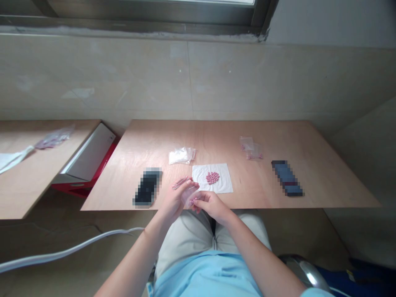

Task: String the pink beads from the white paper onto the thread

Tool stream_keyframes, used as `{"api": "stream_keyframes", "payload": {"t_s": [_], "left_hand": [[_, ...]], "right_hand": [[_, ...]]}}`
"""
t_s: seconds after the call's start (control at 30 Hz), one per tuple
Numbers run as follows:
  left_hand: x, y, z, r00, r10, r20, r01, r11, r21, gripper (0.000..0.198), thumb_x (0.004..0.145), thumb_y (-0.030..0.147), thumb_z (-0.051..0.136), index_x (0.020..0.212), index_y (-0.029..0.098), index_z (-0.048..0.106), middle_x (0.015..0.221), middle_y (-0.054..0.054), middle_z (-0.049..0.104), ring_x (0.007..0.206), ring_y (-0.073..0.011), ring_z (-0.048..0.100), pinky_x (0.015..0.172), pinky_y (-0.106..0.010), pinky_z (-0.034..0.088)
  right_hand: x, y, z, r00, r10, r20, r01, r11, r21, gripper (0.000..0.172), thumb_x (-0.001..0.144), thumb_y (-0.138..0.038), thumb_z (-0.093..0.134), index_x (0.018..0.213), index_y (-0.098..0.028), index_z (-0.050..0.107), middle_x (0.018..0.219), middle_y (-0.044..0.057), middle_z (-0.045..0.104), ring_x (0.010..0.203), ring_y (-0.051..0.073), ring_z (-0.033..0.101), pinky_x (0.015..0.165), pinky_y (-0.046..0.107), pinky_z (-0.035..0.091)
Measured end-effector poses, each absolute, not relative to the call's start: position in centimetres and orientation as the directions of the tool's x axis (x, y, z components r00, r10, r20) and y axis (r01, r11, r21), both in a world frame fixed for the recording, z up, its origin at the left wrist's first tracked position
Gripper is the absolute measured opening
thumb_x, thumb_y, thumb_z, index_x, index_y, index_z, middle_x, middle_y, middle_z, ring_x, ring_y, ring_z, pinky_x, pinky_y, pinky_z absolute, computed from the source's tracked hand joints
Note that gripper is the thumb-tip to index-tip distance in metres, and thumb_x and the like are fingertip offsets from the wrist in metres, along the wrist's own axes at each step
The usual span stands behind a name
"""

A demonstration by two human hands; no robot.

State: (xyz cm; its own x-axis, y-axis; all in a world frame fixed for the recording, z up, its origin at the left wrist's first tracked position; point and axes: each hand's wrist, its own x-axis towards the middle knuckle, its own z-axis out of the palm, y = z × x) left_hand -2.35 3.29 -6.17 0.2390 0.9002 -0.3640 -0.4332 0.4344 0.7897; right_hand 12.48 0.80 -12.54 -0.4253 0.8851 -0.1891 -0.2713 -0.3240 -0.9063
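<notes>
Between my two hands is a small clear plastic bag [187,197] with a few pink beads in it. My left hand [174,201] grips the bag from the left. At its lower right, the fingers of my right hand [213,204] pinch the bag close to the beads. Thin pinkish strips [181,182] show by my left fingers; I cannot tell if they are held or lie on the table. Just beyond my hands, a pile of pink beads [212,177] rests on a white cloth [224,186].
Flat clear bags [182,155] lie stacked behind my left hand. Two bags with pink beads [254,152] lie further right. A dark phone [147,187] is at the left and another phone [287,178] at the right of the wooden table [328,185].
</notes>
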Motion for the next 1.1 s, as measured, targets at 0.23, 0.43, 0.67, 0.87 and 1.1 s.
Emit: {"api": "stream_keyframes", "payload": {"t_s": [0.23, 0.43, 0.67, 0.87, 1.1], "left_hand": [[-2.3, 3.4, -6.1, 0.213, 0.902, -0.376, -0.456, 0.433, 0.777, 0.024, 0.082, 0.03, 0.078, 0.096, 0.017, 0.063, 0.089, -0.004, 0.069, 0.081, -0.0178, 0.07, 0.069, -0.027, 0.057], [-2.3, 3.3, -6.4, 0.218, 0.897, -0.384, -0.502, 0.441, 0.744, 0.024, 0.083, 0.029, 0.077, 0.1, 0.018, 0.063, 0.091, -0.004, 0.069, 0.09, -0.0174, 0.069, 0.068, -0.023, 0.055], [-2.3, 3.3, -5.9, 0.237, 0.889, -0.393, -0.477, 0.458, 0.75, 0.026, 0.081, 0.031, 0.079, 0.096, 0.018, 0.063, 0.089, -0.004, 0.067, 0.089, -0.0189, 0.069, 0.058, -0.02, 0.05], [-2.2, 3.3, -5.7, 0.207, 0.887, -0.413, -0.472, 0.46, 0.752, 0.031, 0.077, 0.032, 0.082, 0.097, 0.018, 0.063, 0.089, -0.004, 0.066, 0.092, -0.021, 0.068, 0.054, -0.021, 0.049], [-2.3, 3.3, -5.6, 0.169, 0.903, -0.395, -0.498, 0.424, 0.756, 0.027, 0.077, 0.028, 0.082, 0.095, 0.018, 0.065, 0.088, -0.003, 0.065, 0.092, -0.0187, 0.068, 0.073, -0.025, 0.054]], "right_hand": [[12.2, 0.6, -12.6, -0.429, 0.883, -0.193, -0.311, -0.345, -0.886, 0.024, 0.08, -0.04, 0.077, 0.087, -0.018, 0.071, 0.078, 0.001, 0.068, 0.07, 0.015, 0.06, 0.066, 0.027, 0.048], [11.6, 0.1, -12.6, -0.423, 0.883, -0.201, -0.405, -0.383, -0.83, 0.022, 0.081, -0.038, 0.076, 0.087, -0.019, 0.066, 0.077, 0.001, 0.066, 0.067, 0.015, 0.06, 0.067, 0.028, 0.05], [10.3, -0.2, -12.7, -0.398, 0.882, -0.253, -0.451, -0.428, -0.783, 0.025, 0.08, -0.04, 0.076, 0.084, -0.019, 0.063, 0.076, 0.0, 0.066, 0.064, 0.015, 0.059, 0.064, 0.028, 0.048], [10.1, -0.3, -13.0, -0.367, 0.895, -0.254, -0.462, -0.412, -0.785, 0.021, 0.077, -0.036, 0.078, 0.082, -0.019, 0.067, 0.072, -0.001, 0.063, 0.061, 0.013, 0.056, 0.063, 0.027, 0.046], [10.0, -0.6, -13.0, -0.407, 0.873, -0.268, -0.492, -0.457, -0.741, 0.024, 0.078, -0.038, 0.08, 0.086, -0.019, 0.068, 0.079, 0.002, 0.07, 0.069, 0.015, 0.061, 0.065, 0.026, 0.046]]}}
